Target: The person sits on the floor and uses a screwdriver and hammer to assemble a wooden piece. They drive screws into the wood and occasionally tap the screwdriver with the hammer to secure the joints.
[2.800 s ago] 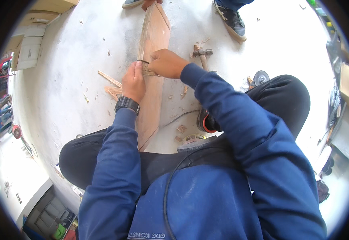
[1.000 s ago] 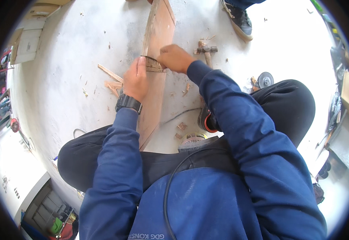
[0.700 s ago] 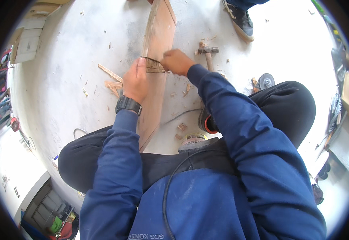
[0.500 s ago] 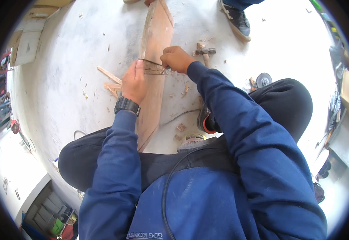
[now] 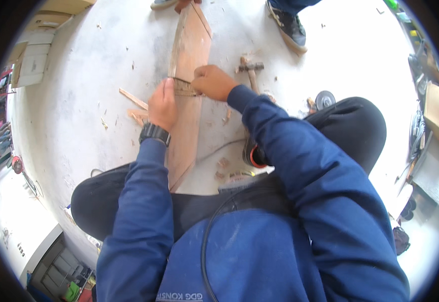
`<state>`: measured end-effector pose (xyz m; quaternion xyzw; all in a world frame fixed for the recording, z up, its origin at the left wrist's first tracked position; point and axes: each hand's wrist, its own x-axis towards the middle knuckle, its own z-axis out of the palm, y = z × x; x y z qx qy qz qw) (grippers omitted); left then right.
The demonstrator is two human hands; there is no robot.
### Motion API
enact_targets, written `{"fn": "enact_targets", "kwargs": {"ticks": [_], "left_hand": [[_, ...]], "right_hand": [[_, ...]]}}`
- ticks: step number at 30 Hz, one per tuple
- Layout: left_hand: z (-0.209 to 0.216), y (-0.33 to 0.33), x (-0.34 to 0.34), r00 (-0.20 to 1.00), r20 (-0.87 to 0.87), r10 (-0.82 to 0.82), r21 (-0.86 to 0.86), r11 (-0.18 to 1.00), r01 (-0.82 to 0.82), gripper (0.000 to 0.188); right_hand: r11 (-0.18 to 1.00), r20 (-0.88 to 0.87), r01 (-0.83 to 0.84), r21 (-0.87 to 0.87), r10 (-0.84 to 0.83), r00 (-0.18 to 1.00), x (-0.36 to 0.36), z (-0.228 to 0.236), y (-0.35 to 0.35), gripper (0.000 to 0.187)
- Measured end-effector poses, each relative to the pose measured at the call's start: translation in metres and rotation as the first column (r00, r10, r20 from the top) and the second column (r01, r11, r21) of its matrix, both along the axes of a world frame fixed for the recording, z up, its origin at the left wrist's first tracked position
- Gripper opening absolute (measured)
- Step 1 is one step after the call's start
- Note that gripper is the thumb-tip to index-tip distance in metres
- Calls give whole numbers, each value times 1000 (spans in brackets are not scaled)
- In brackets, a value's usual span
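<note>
A long wooden board (image 5: 185, 132) lies lengthwise in front of me on the floor, with a rough notch (image 5: 183, 87) cut across its upper face. My left hand (image 5: 162, 105), a black watch at its wrist, grips the board's left edge beside the notch. At the notch's right end is my right hand (image 5: 213, 82), closed in a fist with the knuckles up. Whatever it holds is hidden under the fingers.
A hammer (image 5: 251, 75) lies right of the board, among wood chips. A disc-shaped item (image 5: 325, 100) rests near my right knee. Wood offcuts (image 5: 134, 98) lie to the left. Another person's shoe (image 5: 291, 31) and hand (image 5: 184, 5) are at the far end. A cable (image 5: 222, 149) crosses the floor.
The whole view has shifted slightly. My right fist has come a little nearer to me along the notch's right end. My left hand keeps its place on the board's edge.
</note>
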<state>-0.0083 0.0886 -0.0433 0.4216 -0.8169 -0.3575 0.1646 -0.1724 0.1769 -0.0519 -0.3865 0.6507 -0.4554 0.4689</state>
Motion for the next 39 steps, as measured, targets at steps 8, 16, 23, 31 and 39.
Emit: {"fn": "enact_targets", "kwargs": {"ticks": [8, 16, 23, 31, 39], "left_hand": [[16, -1, 4, 996, 79, 40, 119, 992, -49, 46], [7, 1, 4, 999, 29, 32, 55, 998, -33, 43], [3, -3, 5, 999, 16, 28, 24, 999, -28, 43], [10, 6, 1, 999, 36, 14, 51, 999, -16, 42], [14, 4, 2, 998, -11, 59, 5, 998, -59, 42]], "right_hand": [[997, 30, 68, 39, -69, 997, 4, -4, 8, 25], [999, 420, 29, 41, -43, 907, 2, -44, 45, 20], [821, 396, -62, 568, -206, 895, 23, -24, 47, 29], [868, 83, -199, 455, 181, 980, 63, -46, 42, 35], [836, 343, -96, 540, -114, 932, 55, -44, 46, 34]]}}
